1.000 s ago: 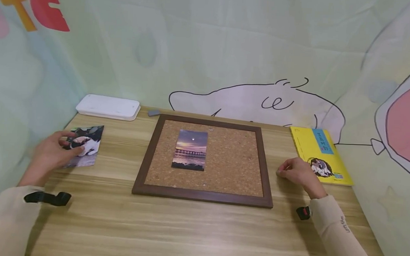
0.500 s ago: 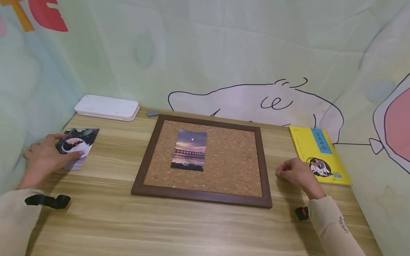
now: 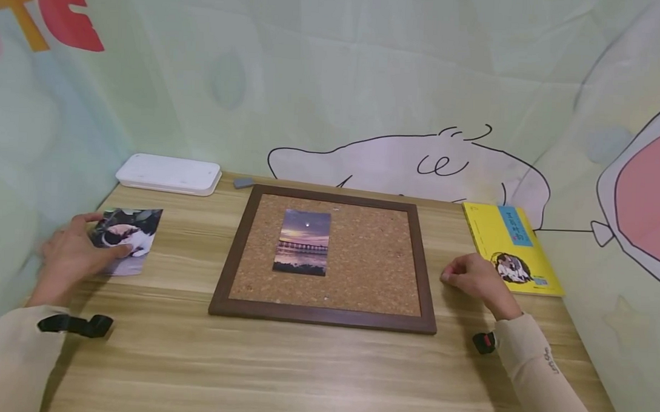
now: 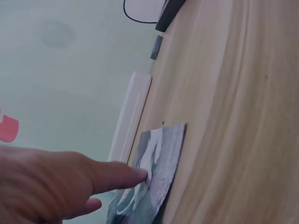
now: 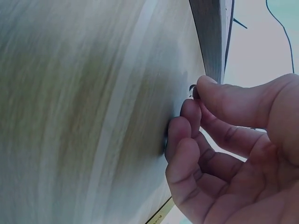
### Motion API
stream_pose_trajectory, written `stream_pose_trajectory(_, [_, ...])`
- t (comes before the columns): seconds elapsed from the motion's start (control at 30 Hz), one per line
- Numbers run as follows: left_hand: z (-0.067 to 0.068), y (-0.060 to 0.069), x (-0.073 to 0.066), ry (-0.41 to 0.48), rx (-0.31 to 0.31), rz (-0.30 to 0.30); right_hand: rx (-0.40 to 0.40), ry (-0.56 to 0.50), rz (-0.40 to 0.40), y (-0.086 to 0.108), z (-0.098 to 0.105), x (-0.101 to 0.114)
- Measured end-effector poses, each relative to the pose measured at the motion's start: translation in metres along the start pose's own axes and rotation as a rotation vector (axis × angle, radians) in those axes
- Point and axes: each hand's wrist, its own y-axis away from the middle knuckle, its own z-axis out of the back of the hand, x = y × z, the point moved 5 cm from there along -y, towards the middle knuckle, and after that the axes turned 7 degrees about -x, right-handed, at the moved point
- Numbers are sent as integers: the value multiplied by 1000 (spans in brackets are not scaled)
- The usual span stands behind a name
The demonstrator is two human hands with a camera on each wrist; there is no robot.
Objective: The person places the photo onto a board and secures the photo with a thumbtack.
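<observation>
My left hand (image 3: 73,254) holds a photo of a black-and-white cat (image 3: 138,239) at its left side, at the table's left. In the left wrist view the thumb lies across the face of the photo (image 4: 163,158); the other fingers are mostly hidden. Right of the corkboard, my right hand (image 3: 472,277) is low over the table beside a yellow book (image 3: 516,252). Its thumb and index finger pinch a tiny, mostly covered object, probably a pushpin (image 5: 192,90). A sunset pier photo (image 3: 301,244) is fixed to the brown-framed corkboard (image 3: 371,262) by a small clear pin (image 3: 307,224).
A white case (image 3: 168,173) lies at the back left against the printed curtain (image 3: 334,79). Between it and the corkboard's corner is a small grey block (image 3: 243,183). Bare wood tabletop (image 3: 302,375) spreads in front of the board.
The left hand and the cat photo have shifted slightly left and toward me, the photo then edging back right. The right hand has stayed in place. The head view has turned a little.
</observation>
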Motion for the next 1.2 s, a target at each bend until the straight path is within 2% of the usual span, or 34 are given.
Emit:
stream_pose_trajectory(0.13, [2,1,-1,88,10,-12,-3,-9,-8,-1,0,1])
stream_pose_trajectory(0.3, [3,2,-5,202,22,22,-12,-23,-8,-1,0,1])
stream_pose_trajectory(0.43, [1,1,-6,238,27,40,-21,-57,-24,-1,1,2])
stream_pose_trajectory(0.53, [-3,0,-8,282,62,45,-41,-71,-27,-1,4,3])
stream_pose_trajectory(0.73, [-8,-1,-13,419,188,92,-82,-85,-12,0,8,8])
stream_pose_trajectory(0.8, [-8,0,-18,461,220,115,-92,-95,-5,0,9,9])
stream_pose_trajectory(0.93, [-9,5,-33,569,276,93,-110,-118,3,1,10,11])
stream_pose_trajectory(1.1, [-11,12,-58,883,357,53,-141,-133,11,2,12,16])
stream_pose_trajectory(1.17, [-14,14,-68,973,388,45,-150,-152,6,2,12,18])
stream_pose_trajectory(1.2, [-15,15,-73,975,394,33,-155,-163,2,3,13,19])
